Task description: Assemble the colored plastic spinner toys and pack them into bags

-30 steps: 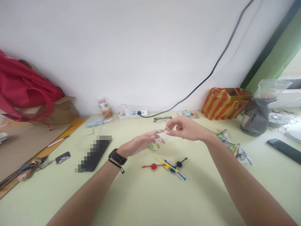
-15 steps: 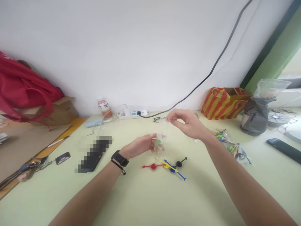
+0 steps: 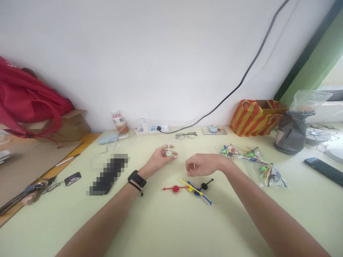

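Note:
My left hand is closed around a small green and white spinner piece, partly hidden by the fingers. Close by on its right, my right hand hangs low over the table with curled fingers; a pale bit shows between them, too small to name. Nearer to me lie several arrow spinners with round bases: a red one, a yellow one, a blue one and a black one. The yellow and blue arrows cross each other.
Clear bags of colored spinners lie on the right. Glasses, a power strip and a bottle stand along the wall. A striped bag is at the back right; a blurred-out dark object lies left.
The clear bag between my hands is out of sight. My left hand moved slightly left and up with the green and white piece; my right hand came down and its fingers curled.

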Action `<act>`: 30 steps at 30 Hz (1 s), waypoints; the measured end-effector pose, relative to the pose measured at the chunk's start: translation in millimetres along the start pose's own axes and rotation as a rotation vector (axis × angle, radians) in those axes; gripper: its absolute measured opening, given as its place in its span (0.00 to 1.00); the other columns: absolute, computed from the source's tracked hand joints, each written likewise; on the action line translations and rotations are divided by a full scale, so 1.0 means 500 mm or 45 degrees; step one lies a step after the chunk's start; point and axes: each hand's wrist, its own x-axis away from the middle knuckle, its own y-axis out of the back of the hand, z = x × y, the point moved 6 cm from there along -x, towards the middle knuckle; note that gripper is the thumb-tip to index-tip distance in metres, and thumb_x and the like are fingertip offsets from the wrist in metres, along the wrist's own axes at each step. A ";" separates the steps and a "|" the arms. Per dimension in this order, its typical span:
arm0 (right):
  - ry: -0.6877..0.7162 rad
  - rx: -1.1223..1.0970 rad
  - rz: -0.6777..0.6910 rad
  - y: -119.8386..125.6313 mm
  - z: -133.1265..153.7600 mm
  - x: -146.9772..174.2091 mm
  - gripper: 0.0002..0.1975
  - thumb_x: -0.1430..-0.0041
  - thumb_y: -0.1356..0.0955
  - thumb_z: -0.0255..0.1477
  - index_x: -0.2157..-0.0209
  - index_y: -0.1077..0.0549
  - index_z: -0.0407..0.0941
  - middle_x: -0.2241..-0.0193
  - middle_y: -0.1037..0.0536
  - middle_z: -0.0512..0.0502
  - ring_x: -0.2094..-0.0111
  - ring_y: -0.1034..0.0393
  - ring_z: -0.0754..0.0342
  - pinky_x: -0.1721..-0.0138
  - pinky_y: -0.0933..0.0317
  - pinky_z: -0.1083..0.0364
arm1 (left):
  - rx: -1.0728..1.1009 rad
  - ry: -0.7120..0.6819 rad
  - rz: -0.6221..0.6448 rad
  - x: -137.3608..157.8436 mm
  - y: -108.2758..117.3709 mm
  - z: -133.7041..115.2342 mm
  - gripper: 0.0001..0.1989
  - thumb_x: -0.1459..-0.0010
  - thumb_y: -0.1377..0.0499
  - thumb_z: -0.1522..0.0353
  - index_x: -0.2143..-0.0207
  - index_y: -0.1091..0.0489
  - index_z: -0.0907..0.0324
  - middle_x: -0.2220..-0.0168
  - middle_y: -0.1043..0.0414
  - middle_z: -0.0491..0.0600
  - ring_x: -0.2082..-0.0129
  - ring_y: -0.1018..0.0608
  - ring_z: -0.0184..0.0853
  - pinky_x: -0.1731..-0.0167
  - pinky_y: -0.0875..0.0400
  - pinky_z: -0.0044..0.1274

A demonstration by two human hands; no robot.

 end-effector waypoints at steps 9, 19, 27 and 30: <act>-0.017 0.009 0.152 -0.048 0.051 -0.027 0.05 0.46 0.28 0.29 0.66 0.25 0.44 0.68 0.19 0.49 0.71 0.30 0.55 0.74 0.42 0.58 | -0.224 -0.199 0.120 0.010 -0.027 0.006 0.23 0.45 0.29 0.59 0.50 0.24 0.61 0.50 0.21 0.57 0.50 0.20 0.44 0.49 0.26 0.34; 0.126 -0.093 0.018 -0.009 0.042 -0.008 0.05 0.47 0.32 0.21 0.69 0.27 0.44 0.69 0.20 0.49 0.70 0.28 0.55 0.70 0.39 0.59 | -0.259 -0.212 0.083 0.013 -0.040 0.019 0.24 0.43 0.30 0.58 0.49 0.25 0.61 0.50 0.20 0.57 0.52 0.19 0.43 0.50 0.25 0.32; 0.225 -0.473 -0.265 0.087 0.030 0.060 0.03 0.38 0.32 0.30 0.65 0.27 0.45 0.69 0.20 0.48 0.66 0.23 0.52 0.67 0.32 0.56 | -0.348 -0.245 0.066 0.022 -0.051 0.023 0.21 0.43 0.32 0.57 0.51 0.23 0.60 0.55 0.19 0.54 0.57 0.19 0.42 0.55 0.24 0.31; 0.257 -0.642 -0.649 0.146 0.034 0.109 0.09 0.39 0.28 0.36 0.64 0.25 0.45 0.67 0.19 0.46 0.65 0.23 0.51 0.63 0.29 0.53 | -0.382 -0.242 0.034 0.023 -0.049 0.029 0.22 0.43 0.32 0.56 0.51 0.24 0.59 0.56 0.19 0.52 0.57 0.19 0.41 0.55 0.24 0.31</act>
